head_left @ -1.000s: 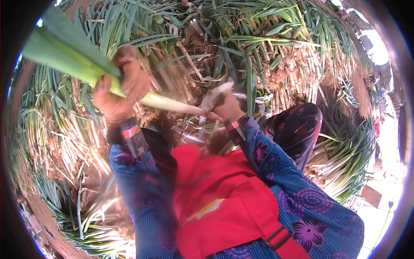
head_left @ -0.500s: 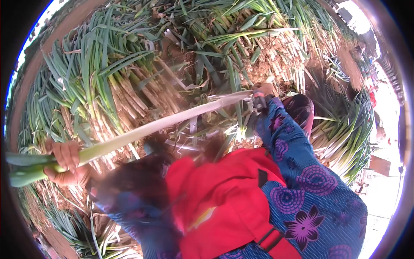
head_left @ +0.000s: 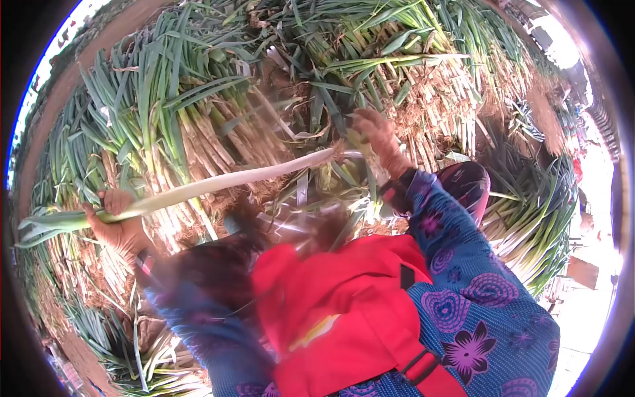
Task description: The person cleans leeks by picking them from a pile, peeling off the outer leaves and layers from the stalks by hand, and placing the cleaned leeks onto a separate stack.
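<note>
A long green onion point(head_left: 245, 177) with a pale stem and green leaves stretches across in front of me, its root end toward the right. My left hand point(head_left: 119, 218) is wrapped around its green part at the left. Just past the root end is my right hand point(head_left: 378, 139), its fingers curled. A blurred pale strip of onion skin point(head_left: 362, 147) hangs at those fingers, apparently in their grip. A red apron point(head_left: 344, 291) covers my lap, between blue patterned sleeves point(head_left: 463, 264).
Large heaps of green onions lie at the upper left point(head_left: 192, 132) and upper right point(head_left: 423, 99), roots toward me. Another pile point(head_left: 529, 225) is beside my right knee point(head_left: 466, 185). Peeled scraps point(head_left: 297, 218) litter the ground before me. A cardboard piece point(head_left: 582, 271) sits far right.
My right hand has come off the root end and moved up and left, a strip hanging at its fingers. My left hand has shifted slightly up and right, still around the leaves.
</note>
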{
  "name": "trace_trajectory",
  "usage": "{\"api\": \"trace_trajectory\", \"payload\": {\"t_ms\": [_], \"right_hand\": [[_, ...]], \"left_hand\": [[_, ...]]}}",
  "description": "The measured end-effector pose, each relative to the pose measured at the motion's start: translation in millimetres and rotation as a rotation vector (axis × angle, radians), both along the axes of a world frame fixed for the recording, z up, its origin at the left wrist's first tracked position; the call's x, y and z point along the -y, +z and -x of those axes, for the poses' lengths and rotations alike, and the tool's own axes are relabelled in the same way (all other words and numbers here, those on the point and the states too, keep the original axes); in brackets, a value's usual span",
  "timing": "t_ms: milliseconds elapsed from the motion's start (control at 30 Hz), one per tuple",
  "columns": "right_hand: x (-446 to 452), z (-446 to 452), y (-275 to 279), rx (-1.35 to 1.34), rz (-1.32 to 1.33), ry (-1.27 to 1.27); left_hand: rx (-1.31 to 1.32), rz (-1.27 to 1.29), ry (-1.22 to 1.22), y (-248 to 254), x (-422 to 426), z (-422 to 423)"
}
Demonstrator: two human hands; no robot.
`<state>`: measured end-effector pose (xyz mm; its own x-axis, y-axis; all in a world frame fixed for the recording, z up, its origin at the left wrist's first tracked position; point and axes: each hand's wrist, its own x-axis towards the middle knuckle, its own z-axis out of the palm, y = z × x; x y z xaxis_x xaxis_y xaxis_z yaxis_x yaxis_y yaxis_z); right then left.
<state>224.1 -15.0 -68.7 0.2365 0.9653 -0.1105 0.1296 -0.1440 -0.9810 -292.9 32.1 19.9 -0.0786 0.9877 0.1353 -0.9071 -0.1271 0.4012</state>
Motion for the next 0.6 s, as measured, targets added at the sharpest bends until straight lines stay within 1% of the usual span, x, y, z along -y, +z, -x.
{"api": "trace_trajectory", "payload": {"t_ms": [33, 133, 167, 200, 233, 300, 333, 367, 433, 467, 500, 533, 567, 600], "right_hand": [[4.3, 15.0, -1.6, -0.007, -0.118, 0.068], [22.5, 53.6, 6.1, 0.398, -0.253, 0.303], [25.4, 58.9, 3.0, 0.514, -0.318, 0.343], [27.3, 63.1, -2.3, 0.63, -0.383, 0.385], [27.9, 66.4, -7.7, 0.744, -0.45, 0.425], [27.9, 70.0, -17.1, 0.733, -0.462, 0.402], [28.0, 72.5, -18.6, 0.722, -0.494, 0.386], [27.7, 74.6, -19.8, 0.709, -0.526, 0.372], [32.4, 71.9, -15.0, 0.806, -0.49, 0.392], [28.9, 62.8, -27.7, 0.983, -0.67, 0.359], [26.4, 59.9, -43.7, 0.693, -0.448, 0.394], [26.6, 65.7, -35.8, 0.791, -0.432, 0.403], [18.4, 67.9, -51.9, 0.798, -0.625, 0.362], [19.7, 73.4, -50.5, 0.79, -0.562, 0.367]], "left_hand": [[0.009, 0.043, 0.032, -3.9, -0.2, -2.4], [0.042, 0.175, 0.12, -9.3, -2.6, -5.2], [0.055, 0.219, 0.15, -10.9, -1.6, -5.0], [0.049, 0.21, 0.124, -12.6, 0.5, -3.4], [0.057, 0.228, 0.166, -14.8, 0.5, -1.6], [0.074, 0.266, 0.252, -19.1, -2.8, 1.9], [0.023, 0.269, 0.334, -17.7, -0.1, -1.8], [0.031, 0.302, 0.288, -19.8, -1.3, -0.1], [0.042, 0.365, 0.244, -34.7, -2.9, 19.2], [-0.435, 0.355, 0.264, -42.2, 1.9, 19.5], [-1.095, 0.387, 0.323, -48.7, 8.5, 19.5], [-1.558, 0.405, 0.418, -54.6, 16.1, 18.5], [-1.64, 0.315, 0.606, -63.2, 9.8, 9.6], [-1.112, 0.327, 0.583, -60.2, 1.4, -8.7]]}}
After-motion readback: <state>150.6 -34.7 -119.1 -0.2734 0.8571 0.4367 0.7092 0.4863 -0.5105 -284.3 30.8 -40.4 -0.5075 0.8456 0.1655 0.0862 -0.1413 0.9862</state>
